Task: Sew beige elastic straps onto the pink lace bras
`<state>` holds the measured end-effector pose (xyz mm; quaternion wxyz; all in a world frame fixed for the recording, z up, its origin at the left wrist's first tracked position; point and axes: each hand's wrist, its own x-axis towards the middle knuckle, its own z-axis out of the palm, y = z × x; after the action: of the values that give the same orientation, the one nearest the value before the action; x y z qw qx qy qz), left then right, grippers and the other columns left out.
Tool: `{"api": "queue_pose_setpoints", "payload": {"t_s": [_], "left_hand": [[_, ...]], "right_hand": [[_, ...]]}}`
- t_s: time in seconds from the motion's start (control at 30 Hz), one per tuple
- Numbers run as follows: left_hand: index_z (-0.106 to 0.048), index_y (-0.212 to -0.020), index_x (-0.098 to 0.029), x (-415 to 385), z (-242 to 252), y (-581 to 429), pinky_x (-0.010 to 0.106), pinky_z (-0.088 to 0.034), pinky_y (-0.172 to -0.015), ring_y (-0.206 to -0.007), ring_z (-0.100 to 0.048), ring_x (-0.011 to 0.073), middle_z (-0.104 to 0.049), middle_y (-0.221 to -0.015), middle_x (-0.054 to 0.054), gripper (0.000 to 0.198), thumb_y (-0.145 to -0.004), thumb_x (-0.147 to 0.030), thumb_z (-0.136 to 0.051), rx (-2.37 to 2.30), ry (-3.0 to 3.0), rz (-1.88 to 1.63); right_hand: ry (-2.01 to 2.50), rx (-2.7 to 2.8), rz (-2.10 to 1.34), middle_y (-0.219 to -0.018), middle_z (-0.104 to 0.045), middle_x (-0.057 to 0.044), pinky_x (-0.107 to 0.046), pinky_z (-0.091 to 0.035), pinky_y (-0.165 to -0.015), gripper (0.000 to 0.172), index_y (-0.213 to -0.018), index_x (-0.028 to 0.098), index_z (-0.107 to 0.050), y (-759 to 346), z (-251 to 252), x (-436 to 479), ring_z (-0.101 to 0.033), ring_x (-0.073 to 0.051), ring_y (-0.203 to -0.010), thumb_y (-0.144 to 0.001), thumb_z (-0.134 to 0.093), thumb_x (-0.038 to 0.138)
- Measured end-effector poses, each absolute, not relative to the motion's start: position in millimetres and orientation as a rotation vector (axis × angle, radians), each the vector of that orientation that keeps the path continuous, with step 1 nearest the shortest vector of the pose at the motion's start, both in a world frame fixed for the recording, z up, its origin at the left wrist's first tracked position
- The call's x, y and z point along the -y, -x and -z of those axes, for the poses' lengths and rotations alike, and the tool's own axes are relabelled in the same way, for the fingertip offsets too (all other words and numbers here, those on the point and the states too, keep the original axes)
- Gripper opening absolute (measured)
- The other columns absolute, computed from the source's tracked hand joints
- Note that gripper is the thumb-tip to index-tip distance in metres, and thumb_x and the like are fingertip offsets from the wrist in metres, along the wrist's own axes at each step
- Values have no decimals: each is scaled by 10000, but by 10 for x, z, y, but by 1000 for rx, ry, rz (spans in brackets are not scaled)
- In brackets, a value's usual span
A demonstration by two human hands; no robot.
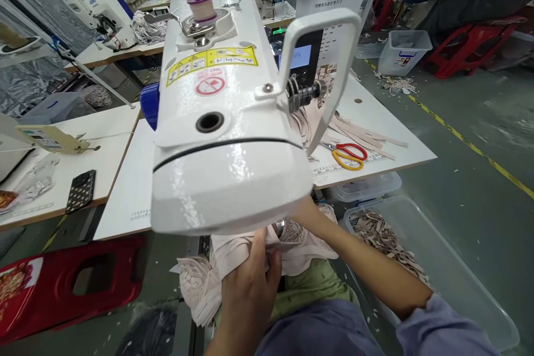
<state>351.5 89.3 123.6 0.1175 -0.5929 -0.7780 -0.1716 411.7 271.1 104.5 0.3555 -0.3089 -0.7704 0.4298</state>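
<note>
A white sewing machine [233, 178] fills the middle of the head view and hides the sewing area beneath its head. Below it, my left hand [250, 278] is closed on a beige lace garment [231, 253], with its thumb and forefinger on the cloth. More of the garment's lace hangs down to the left, and part of it lies over my lap. My right hand [305, 210] reaches in under the machine head from the right, close to the lace. Its fingers are hidden behind the machine, so what they hold does not show.
Scissors with red and yellow handles [348, 156] lie on the white table [375, 117] beside beige fabric strips [362, 133]. A clear bin [450, 267] with fabric strips stands at my right. To the left are a phone [81, 191] and a red stool [104, 283].
</note>
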Motion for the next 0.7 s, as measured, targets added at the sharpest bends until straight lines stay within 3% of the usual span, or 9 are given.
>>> {"api": "queue_pose_setpoints", "payload": {"t_s": [0.1, 0.2, 0.33, 0.43, 0.5, 0.6, 0.7], "left_hand": [[-236, -1534, -71, -868, -1151, -3493, 376, -602, -817, -1057, -702, 324, -716, -1148, 212, 733, -954, -380, -561, 2263, 1656, 606], [-158, -1545, -29, -853, -1050, -3508, 376, -622, -739, -1051, -705, 355, -658, -1234, 285, 847, -936, -440, -581, 2269, 1659, 688], [-249, -1526, -60, -803, -917, -3772, 454, -600, -868, -1199, -619, 391, -566, -1367, 292, 778, -925, -400, -608, 2351, 1681, 746], [-327, -1497, -92, -688, -898, -4060, 494, -565, -940, -1255, -575, 396, -573, -1371, 269, 704, -913, -353, -622, 2240, 1832, 780], [-328, -1494, -79, -583, -975, -4143, 427, -601, -867, -1141, -663, 355, -666, -1246, 248, 649, -945, -341, -554, 2254, 1965, 861], [-377, -1461, -124, -481, -1202, -4028, 280, -602, -650, -785, -750, 224, -770, -929, 124, 487, -994, -258, -415, 2319, 2153, 1044], [-493, -1354, -176, -523, -1409, -3810, 314, -577, -796, -853, -728, 207, -756, -943, 92, 392, -968, -173, -421, 2082, 2275, 1029]], "right_hand": [[797, 1804, -1303, -1118, -606, -87, -337, -544, -743, 305, -1161, 220, -550, -4211, -969, -2677, -601, -173, -772, -880, -571, 336], [797, 1670, -1454, -1035, -632, -71, -324, -529, -801, 307, -1140, 217, -531, -4389, -915, -2575, -614, -179, -850, -913, -546, 425], [777, 1811, -1552, -975, -646, -57, -320, -502, -819, 324, -1057, 214, -562, -4679, -947, -2304, -611, -197, -909, -881, -612, 481], [809, 1899, -1582, -898, -655, -41, -294, -486, -737, 272, -949, 203, -606, -4882, -1046, -2111, -600, -188, -834, -892, -601, 469], [855, 1796, -1678, -851, -657, -30, -285, -484, -702, 283, -906, 200, -627, -4989, -1117, -2042, -594, -178, -783, -920, -551, 473], [876, 1622, -1848, -811, -654, -19, -269, -480, -666, 361, -866, 191, -656, -5089, -1197, -2023, -591, -168, -743, -891, -576, 542], [683, 1743, -2048, -735, -641, 4, -237, -458, -595, 411, -807, 185, -673, -5102, -1260, -2043, -577, -138, -660, -880, -578, 578]]}}
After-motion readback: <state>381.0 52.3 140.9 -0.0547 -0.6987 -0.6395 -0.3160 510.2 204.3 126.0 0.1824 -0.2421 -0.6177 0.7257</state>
